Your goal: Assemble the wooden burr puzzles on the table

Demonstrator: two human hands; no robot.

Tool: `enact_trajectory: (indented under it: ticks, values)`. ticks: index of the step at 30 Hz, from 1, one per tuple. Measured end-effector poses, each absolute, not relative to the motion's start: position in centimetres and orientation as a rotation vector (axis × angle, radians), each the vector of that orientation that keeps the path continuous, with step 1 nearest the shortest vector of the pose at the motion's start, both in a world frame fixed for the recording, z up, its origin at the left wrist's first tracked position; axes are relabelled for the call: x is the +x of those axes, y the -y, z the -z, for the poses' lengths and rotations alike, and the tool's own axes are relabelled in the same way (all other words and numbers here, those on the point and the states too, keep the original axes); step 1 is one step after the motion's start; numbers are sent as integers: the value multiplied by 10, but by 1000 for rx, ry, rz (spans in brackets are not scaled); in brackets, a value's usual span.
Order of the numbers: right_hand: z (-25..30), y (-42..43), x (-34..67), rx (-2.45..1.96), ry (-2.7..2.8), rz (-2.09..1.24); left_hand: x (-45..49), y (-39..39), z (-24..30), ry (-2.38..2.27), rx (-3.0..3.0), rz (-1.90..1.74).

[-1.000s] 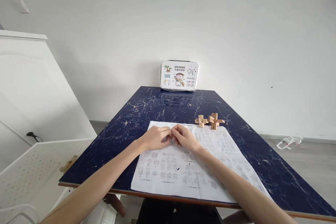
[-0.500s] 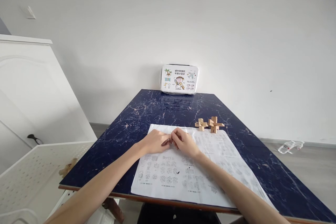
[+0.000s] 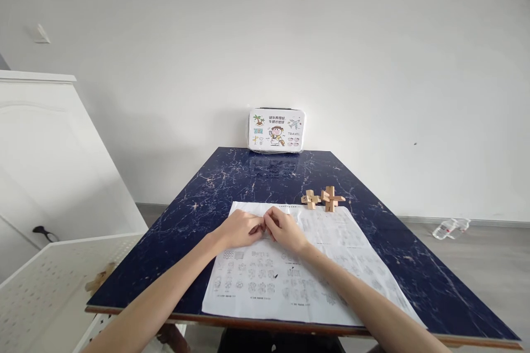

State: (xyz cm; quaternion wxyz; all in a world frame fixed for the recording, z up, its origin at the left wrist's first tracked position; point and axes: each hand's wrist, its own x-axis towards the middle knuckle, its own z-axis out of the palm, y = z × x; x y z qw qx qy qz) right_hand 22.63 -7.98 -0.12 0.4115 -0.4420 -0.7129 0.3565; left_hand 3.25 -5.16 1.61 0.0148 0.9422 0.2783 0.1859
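My left hand [image 3: 240, 229] and my right hand [image 3: 284, 229] rest together on a white printed sheet [image 3: 298, 270] spread over the dark blue marbled table [image 3: 199, 198]. Their fingertips meet in a pinch near the sheet's far edge; both look closed on something small that I cannot make out. Two small wooden burr puzzles [image 3: 323, 198] stand just beyond the sheet, to the right of my hands.
A white illustrated box [image 3: 276, 130] leans against the wall at the table's far end. A white perforated tray [image 3: 49, 287] with a wooden piece [image 3: 99, 278] stands left of the table. A plastic bottle [image 3: 449, 227] lies on the floor at right.
The hands have stayed pinched together at the same spot on the sheet. The view has shifted slightly, tilting up and to the right.
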Motion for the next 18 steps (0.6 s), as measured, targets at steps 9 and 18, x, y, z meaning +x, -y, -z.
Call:
enact_trajectory:
  ticks: [9, 18]
  values:
    - [2, 78, 224, -1103, 1807, -842, 31, 51, -18, -857, 2929, -616]
    - [1, 78, 224, -1091, 1824, -845, 31, 51, -20, -898, 2938, -577]
